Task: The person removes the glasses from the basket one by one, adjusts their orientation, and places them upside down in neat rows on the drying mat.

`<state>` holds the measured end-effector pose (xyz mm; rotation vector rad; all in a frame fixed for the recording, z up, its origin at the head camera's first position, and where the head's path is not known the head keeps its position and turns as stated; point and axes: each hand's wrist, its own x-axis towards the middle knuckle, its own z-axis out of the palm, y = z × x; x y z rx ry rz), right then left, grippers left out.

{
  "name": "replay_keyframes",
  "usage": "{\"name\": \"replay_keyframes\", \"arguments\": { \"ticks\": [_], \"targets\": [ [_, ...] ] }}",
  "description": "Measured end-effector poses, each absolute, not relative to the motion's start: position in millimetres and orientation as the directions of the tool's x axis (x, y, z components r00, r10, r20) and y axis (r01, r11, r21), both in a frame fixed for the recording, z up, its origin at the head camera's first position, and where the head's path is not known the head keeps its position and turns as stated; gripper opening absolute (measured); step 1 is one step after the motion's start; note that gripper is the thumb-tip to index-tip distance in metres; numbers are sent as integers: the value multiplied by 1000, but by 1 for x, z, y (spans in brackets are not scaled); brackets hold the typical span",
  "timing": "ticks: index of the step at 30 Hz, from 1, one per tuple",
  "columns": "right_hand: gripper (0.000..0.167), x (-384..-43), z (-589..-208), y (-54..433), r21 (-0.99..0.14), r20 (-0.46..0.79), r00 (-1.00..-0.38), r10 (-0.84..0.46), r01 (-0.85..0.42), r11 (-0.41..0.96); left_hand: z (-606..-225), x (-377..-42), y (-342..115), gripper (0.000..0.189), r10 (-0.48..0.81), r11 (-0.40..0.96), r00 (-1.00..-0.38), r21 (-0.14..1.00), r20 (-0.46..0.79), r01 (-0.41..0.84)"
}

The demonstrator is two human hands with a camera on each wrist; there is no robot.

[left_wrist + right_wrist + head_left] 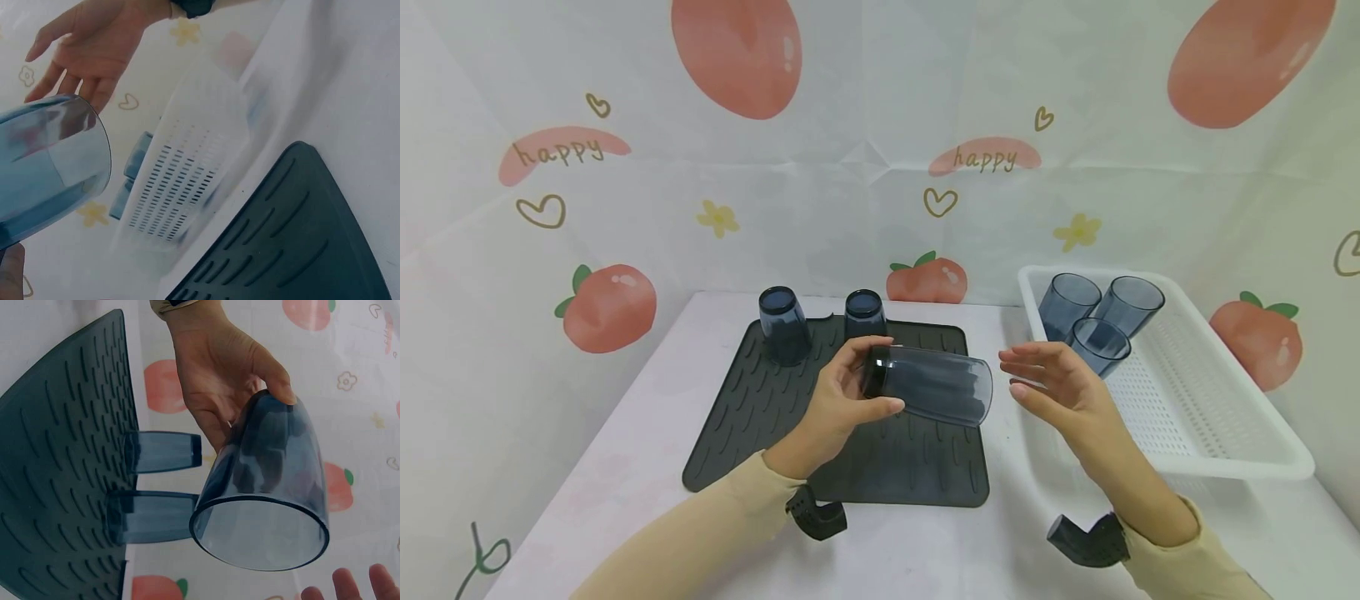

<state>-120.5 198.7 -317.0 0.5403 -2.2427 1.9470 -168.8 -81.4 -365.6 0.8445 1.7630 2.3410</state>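
Observation:
My left hand (838, 400) grips a blue-grey drinking glass (934, 385) by its thick base, thumb on the near side and fingers behind. The glass lies nearly level over a dark drying mat (760, 442), its mouth toward my right hand (1060, 383). That hand is apart from the glass, fingers relaxed and holding nothing. In the right wrist view the held glass (265, 481) shows its round mouth toward the camera. On the mat's far part, a glass (784, 327) and another glass (864, 313) stand upside down.
A white perforated basket (1232, 417) stands on the right of the table (917, 550). Three matching glasses stand mouth up in its far left corner, the nearest glass (1101, 343) just beyond my right hand. A printed cloth (820, 200) hangs behind the table.

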Motion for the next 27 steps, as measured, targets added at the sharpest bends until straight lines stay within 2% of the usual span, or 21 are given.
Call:
{"name": "replay_keyframes", "arguments": {
  "ticks": [5,14,27],
  "targets": [
    [28,-121,-321,201,-933,315,-927,-205,-342,111,-367,-172,-84,70,366,-326,-849,907,381,266],
    [25,-119,-337,203,-934,294,-895,-337,-343,97,-363,-173,-86,74,331,-308,-866,910,375,276],
    [25,-111,-359,193,-947,88,-858,-506,-230,226,-357,-175,-81,73,332,-288,-852,904,405,318]
  ]
}}
